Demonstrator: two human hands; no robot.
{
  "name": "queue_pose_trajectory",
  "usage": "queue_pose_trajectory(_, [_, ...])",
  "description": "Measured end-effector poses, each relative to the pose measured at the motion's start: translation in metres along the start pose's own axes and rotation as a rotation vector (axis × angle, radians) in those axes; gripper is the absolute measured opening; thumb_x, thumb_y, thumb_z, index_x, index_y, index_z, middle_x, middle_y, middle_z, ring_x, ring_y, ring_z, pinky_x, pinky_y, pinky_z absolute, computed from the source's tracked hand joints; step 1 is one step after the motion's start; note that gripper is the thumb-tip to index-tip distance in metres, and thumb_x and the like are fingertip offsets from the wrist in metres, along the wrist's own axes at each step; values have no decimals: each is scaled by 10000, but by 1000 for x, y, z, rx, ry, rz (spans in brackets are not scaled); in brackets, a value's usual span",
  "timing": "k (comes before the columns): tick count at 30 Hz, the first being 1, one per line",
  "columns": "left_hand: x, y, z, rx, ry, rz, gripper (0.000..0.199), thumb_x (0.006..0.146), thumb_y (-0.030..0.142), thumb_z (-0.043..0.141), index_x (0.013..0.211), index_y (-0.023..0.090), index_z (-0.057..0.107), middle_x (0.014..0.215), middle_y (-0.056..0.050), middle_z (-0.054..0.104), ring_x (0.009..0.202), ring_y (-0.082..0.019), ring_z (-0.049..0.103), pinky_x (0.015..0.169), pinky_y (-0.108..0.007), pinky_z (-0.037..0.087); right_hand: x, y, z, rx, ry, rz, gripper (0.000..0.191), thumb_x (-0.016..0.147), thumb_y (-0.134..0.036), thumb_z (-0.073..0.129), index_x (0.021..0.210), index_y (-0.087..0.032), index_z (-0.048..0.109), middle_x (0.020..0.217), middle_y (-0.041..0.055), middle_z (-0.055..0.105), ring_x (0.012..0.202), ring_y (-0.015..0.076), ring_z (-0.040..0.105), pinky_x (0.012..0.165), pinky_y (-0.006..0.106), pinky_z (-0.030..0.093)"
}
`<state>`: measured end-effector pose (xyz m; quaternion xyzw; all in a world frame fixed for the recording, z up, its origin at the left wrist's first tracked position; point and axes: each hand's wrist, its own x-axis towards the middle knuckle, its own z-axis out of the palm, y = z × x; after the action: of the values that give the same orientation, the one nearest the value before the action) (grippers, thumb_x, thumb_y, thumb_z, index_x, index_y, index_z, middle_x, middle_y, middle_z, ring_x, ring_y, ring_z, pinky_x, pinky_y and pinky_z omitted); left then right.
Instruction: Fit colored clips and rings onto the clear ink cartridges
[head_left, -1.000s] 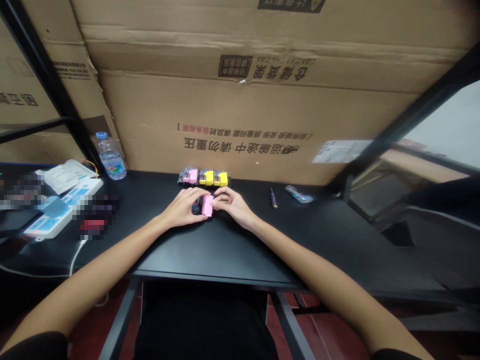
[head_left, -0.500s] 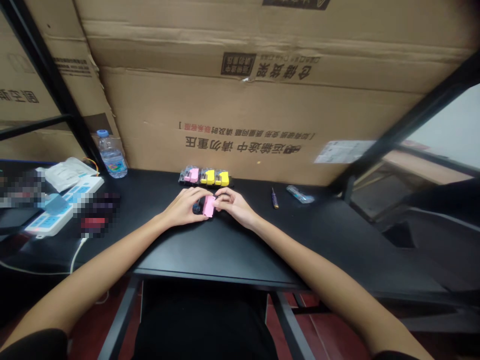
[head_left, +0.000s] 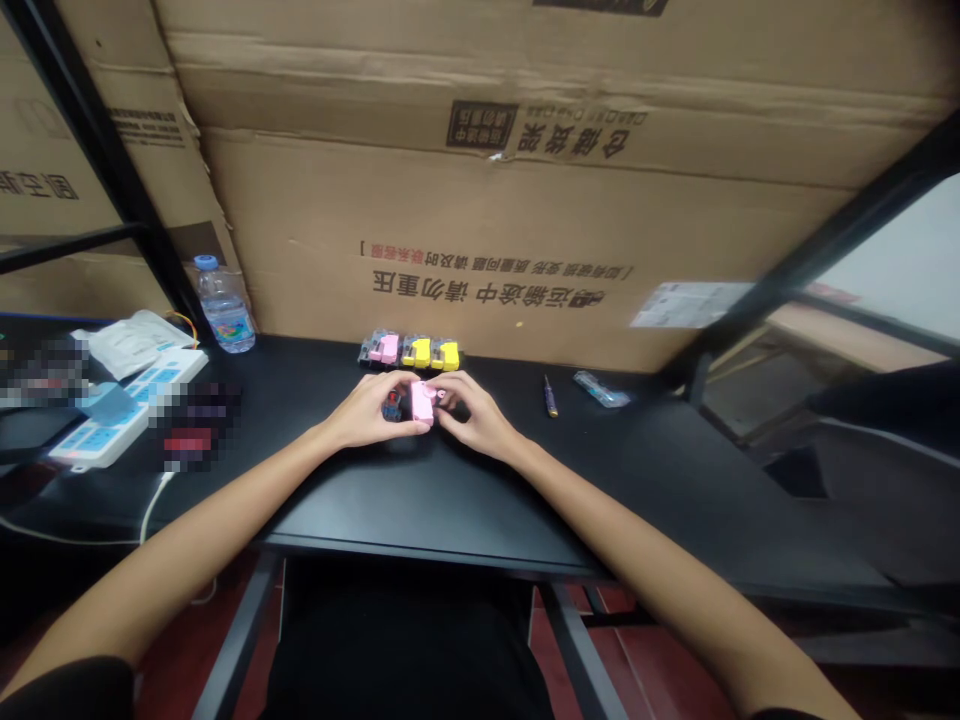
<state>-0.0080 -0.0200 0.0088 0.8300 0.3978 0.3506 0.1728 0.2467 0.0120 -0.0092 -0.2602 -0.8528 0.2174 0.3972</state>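
Note:
Over the black table, my left hand point(head_left: 379, 408) grips a small pink and dark part point(head_left: 422, 402) from the left, thumb below and fingers above. My right hand point(head_left: 474, 412) holds the same part from the right, its fingers curled round that end. A small pink bit shows between the right fingertips. Just behind my hands stand a pink and dark block point(head_left: 384, 348) and two yellow and dark blocks point(head_left: 417, 352), point(head_left: 445, 354) in a row.
A screwdriver point(head_left: 550, 397) and a small clear packet point(head_left: 600, 390) lie to the right. At the left are a water bottle point(head_left: 225, 308), a white power strip point(head_left: 127, 412), a plastic bag point(head_left: 129, 342) and a white cable. Cardboard point(head_left: 420, 210) stands behind the table point(head_left: 420, 500).
The pink part has turned a little between my hands and shows a different face. My right hand has shifted slightly right, with its fingers spread further round the part's end.

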Motion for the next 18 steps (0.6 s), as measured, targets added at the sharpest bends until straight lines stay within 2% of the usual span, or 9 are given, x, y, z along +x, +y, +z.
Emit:
queue_pose_trajectory(2, [0,2,-1,-42,-14,-11,584,859,568,822,1327,266,645,1341,-77,735,1215,-304,693,1114,-502,500,-1,-2,0,-48,-39,-57,346,1016,-300,627,1358,-262,656,1309,133,662,1014,246,698,899,431,613])
queue_pose_trajectory(4, [1,2,-1,-75,-24,-12,505,912,575,765,1296,260,674,1304,-72,757,1184,-295,711,1091,-483,519,0,-5,1,-74,-41,-82,301,1031,-311,624,1324,-263,675,1256,123,687,1055,257,700,940,437,602])
queue_pose_trajectory(7, [2,1,-2,-103,-36,12,376,1021,557,626,1229,259,721,1240,-57,786,1137,-276,733,1070,-469,530,1,-9,3,-83,-18,-56,250,1018,-355,664,1238,-248,712,1101,101,727,943,246,702,870,412,603])
queue_pose_trajectory(11, [4,-2,0,-116,-18,42,360,1069,515,557,1235,242,723,1193,-59,796,1086,-262,746,1032,-452,554,2,-12,6,-56,40,36,238,980,-428,710,1093,-223,754,946,71,742,787,213,679,766,371,582])
queue_pose_trajectory(14, [2,-4,3,-117,23,59,462,1023,482,649,1420,249,614,1289,-81,763,1123,-262,743,1045,-454,562,2,-11,8,31,55,145,309,944,-498,739,1009,-198,774,900,62,761,743,202,676,743,357,567])
queue_pose_trajectory(18, [0,-6,4,-28,33,142,703,950,411,741,1579,293,448,1532,-119,609,1206,-281,712,1104,-503,538,3,-8,8,202,-27,346,405,903,-574,747,943,-174,797,865,58,781,735,211,683,739,357,562])
